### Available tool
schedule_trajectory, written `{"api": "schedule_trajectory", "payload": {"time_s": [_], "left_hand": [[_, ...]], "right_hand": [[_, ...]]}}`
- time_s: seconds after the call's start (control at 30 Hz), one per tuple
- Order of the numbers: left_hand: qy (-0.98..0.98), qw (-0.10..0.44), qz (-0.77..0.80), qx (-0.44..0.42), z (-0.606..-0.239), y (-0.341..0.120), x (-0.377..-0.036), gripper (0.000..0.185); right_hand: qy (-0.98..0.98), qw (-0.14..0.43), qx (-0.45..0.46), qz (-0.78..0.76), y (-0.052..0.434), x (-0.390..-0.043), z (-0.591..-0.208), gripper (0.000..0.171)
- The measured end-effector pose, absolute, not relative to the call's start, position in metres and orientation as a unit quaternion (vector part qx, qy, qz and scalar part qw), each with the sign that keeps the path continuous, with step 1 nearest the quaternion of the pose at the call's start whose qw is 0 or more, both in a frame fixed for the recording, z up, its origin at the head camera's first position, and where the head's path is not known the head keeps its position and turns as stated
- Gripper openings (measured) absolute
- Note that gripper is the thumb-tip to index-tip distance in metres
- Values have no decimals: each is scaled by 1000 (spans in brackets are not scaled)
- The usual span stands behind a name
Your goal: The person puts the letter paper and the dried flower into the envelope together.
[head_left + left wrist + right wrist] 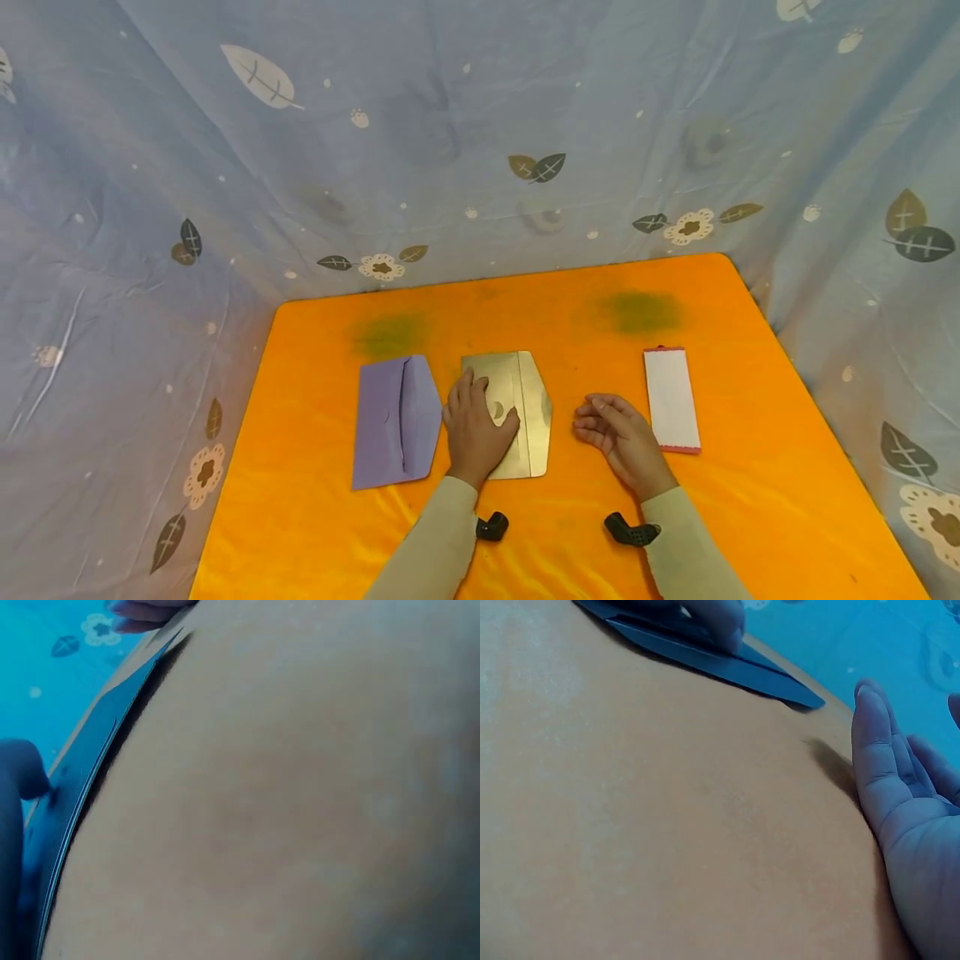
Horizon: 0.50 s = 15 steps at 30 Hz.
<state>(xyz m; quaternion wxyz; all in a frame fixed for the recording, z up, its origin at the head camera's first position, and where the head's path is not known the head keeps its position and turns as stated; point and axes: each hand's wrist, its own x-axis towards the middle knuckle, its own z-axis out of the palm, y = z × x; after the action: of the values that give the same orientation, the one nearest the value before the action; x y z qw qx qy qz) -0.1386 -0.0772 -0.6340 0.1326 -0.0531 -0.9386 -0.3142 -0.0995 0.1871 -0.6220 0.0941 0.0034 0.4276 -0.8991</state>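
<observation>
My left hand rests on a gold envelope, fingers and thumb spread over its left half. The envelope's flap points right, unfolded. Seen edge-on in the left wrist view, the envelope lies beside part of my thumb. To the right, apart from the envelope, my right hand is at the orange cloth with loosely bent fingers and nothing in them. In the right wrist view its palm faces the envelope.
A purple envelope with its flap unfolded to the right lies left of the gold one. On the right is a white rectangular piece with red ends. An orange cloth covers the table; patterned blue curtains surround it.
</observation>
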Motion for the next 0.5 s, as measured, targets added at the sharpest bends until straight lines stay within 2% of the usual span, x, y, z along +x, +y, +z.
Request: {"api": "schedule_trajectory", "payload": {"time_s": [0.17, 0.5], "left_hand": [[-928, 146, -339, -58, -633, -78, -137, 61], [-928, 157, -334, -57, -633, -77, -137, 51]], "right_hand": [[424, 93, 2, -901, 187, -100, -621, 30], [435, 88, 12, -896, 187, -97, -620, 36]]}}
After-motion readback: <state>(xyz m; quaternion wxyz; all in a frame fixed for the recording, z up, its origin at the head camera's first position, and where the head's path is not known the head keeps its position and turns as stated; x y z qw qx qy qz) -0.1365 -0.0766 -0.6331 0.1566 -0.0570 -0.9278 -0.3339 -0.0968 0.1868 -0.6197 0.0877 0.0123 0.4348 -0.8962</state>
